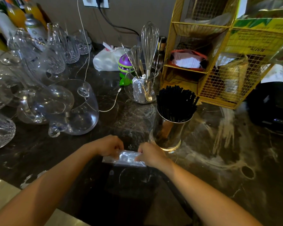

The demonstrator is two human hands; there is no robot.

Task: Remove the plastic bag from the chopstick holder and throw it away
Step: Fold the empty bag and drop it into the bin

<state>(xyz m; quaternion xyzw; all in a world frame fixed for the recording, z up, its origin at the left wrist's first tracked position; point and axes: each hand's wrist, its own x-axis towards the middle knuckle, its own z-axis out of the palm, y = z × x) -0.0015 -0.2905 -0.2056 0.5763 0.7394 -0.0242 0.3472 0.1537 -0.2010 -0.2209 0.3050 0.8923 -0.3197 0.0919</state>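
**Plastic bag held clear of chopstick holder**

Dark marble counter (219, 144); upright metal chopstick holder (168, 132) with black chopsticks (176, 103); left hand (109, 145) and right hand (152, 154) pinching crumpled plastic bag (126, 158) between them, just beside holder base.

legible markings are few. the glass jar (141, 88) holding the whisk carries a vertical line of white chinese characters on its front, too small to read with certainty. the white bottle (35, 31) at rear left shows large dark chinese characters, partly hidden by glassware. the yellow carton (258, 39) at upper right bears printed chinese text, upside down and blurred.
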